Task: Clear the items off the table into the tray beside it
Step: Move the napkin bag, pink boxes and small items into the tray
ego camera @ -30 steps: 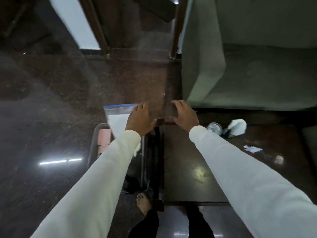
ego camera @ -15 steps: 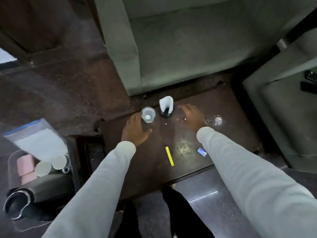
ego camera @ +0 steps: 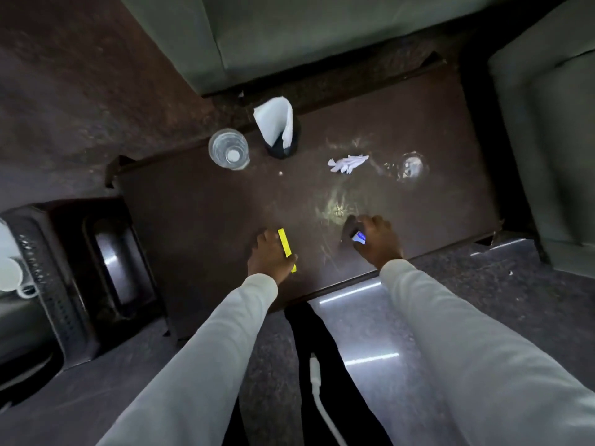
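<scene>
On the dark brown table (ego camera: 209, 207), my left hand (ego camera: 269, 257) pinches a thin yellow strip (ego camera: 284, 241) near the front edge. My right hand (ego camera: 378, 241) curls its fingers around a small blue and white packet (ego camera: 359, 237). Farther back stand a clear glass (ego camera: 229, 150) and a black holder with white napkins (ego camera: 277, 130). A crumpled white tissue (ego camera: 347, 163) lies to their right, and beyond it a second clear glass (ego camera: 412, 167). The dark tray (ego camera: 42, 272) sits at the left edge of the view, holding white cups (ego camera: 9, 275).
A dark low stand (ego camera: 119, 262) sits between the tray and the table. Green sofa seats border the table at the back (ego camera: 289, 33) and right (ego camera: 553, 140). A white cable (ego camera: 318, 381) hangs by my legs over the glossy floor.
Both hands have drawn back from beside the glass and napkin holder to the table's near edge, closing on the yellow strip and the blue packet. The view has tilted further down.
</scene>
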